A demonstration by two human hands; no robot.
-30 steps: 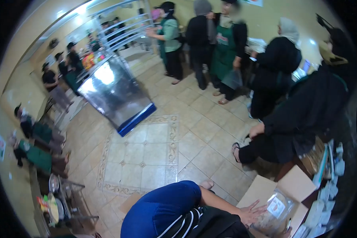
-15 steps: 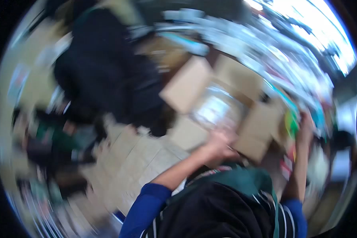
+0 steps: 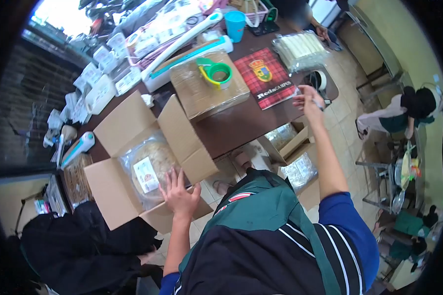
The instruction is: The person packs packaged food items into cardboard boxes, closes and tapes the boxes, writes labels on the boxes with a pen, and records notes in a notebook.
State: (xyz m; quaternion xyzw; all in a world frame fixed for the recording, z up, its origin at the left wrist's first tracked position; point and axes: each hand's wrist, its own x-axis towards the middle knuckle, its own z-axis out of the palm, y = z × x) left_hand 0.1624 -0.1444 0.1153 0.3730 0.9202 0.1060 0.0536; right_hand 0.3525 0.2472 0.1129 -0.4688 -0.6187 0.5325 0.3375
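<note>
My left hand (image 3: 180, 195) has its fingers spread over the lower edge of a clear plastic-wrapped package (image 3: 161, 158), round and tan with a white label. That package lies inside an open cardboard box (image 3: 112, 183) whose flaps stand out. My right hand (image 3: 310, 102) is at the table's edge, closed around what looks like a slim pen (image 3: 318, 104). Just beyond its fingers is a red plaid notebook (image 3: 273, 93). A roll of tape (image 3: 322, 80) sits close by.
A taped carton (image 3: 189, 91) bears a green and yellow tape roll (image 3: 217, 73). Behind are a blue cup (image 3: 235, 27), a bag of white sticks (image 3: 300, 50) and baskets of packets. Below the table, boxes hold foil-like packs (image 3: 299, 171). A person in black (image 3: 83, 248) is at lower left.
The view has swung round and is now sharp. My right hand has gone from beside the green tape to near the notebook. My left hand stays at the wrapped package.
</note>
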